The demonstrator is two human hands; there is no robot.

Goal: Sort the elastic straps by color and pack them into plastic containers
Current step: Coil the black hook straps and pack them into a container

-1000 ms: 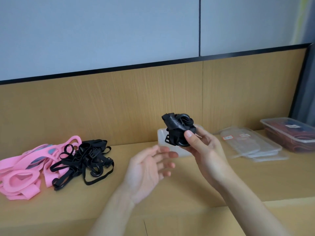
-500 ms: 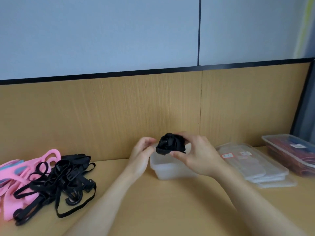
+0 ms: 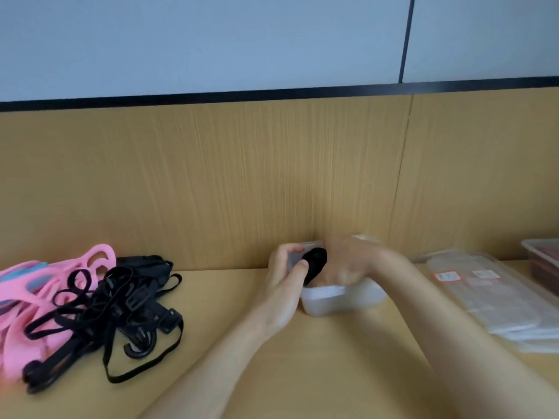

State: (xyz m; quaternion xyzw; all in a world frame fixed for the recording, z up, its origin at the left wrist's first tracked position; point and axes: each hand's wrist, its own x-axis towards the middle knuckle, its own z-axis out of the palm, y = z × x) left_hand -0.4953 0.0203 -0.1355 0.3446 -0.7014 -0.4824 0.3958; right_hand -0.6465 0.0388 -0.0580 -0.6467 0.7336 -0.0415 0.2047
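Observation:
A translucent plastic container [image 3: 335, 300] stands near the wooden back panel. My left hand [image 3: 286, 281] grips its left rim, thumb over the edge. My right hand [image 3: 348, 264] reaches down into the container and presses a bundled black strap [image 3: 316, 261] inside it; its fingers are blurred and partly hidden. A tangled pile of black elastic straps [image 3: 118, 306] with hooks and buckles lies on the table at the left. Pink straps [image 3: 45, 285] lie beside and under that pile.
Flat clear container lids [image 3: 490, 297] are stacked on the table at the right. A closed container [image 3: 544, 267] with dark red contents sits at the far right edge. The wooden back panel [image 3: 272, 182] rises right behind the container.
My right hand carried the black strap bundle down from chest height into the container. My left hand moved from open in the air to gripping the container's rim.

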